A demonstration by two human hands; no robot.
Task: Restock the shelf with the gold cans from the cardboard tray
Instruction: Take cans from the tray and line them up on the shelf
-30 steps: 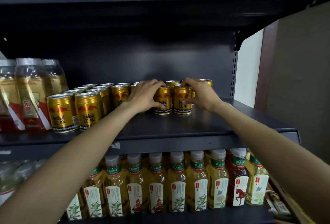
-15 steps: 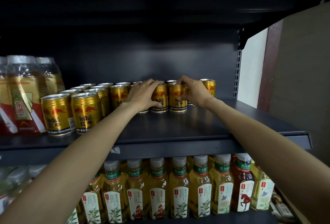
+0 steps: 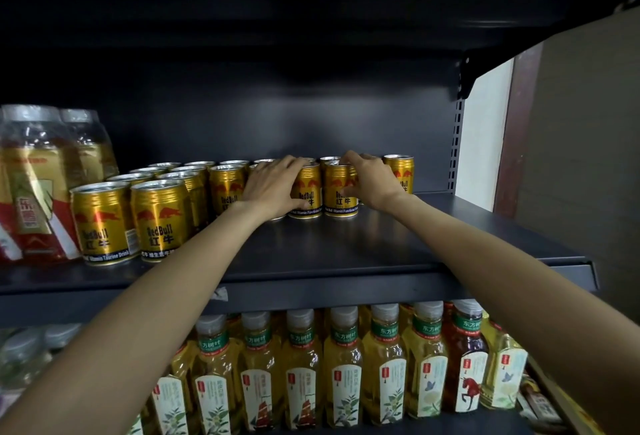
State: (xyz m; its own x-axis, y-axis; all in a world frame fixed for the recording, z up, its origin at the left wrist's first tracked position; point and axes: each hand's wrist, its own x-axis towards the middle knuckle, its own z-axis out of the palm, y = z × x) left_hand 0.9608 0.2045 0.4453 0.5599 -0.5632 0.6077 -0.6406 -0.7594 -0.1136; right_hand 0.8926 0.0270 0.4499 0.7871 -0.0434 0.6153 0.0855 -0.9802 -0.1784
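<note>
Head view shows your left hand (image 3: 268,188) and right hand (image 3: 372,181) each grasping an upright gold can (image 3: 308,190) deep on the shelf (image 3: 346,247); the back row stands directly behind your fingers.

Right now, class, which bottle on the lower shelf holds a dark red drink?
The red bottle with the horse label, second from the right in the front row; its neighbours hold pale yellow tea.

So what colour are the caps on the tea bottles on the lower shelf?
White or pale grey caps on the tea bottles, above green neck bands; head view.
</note>
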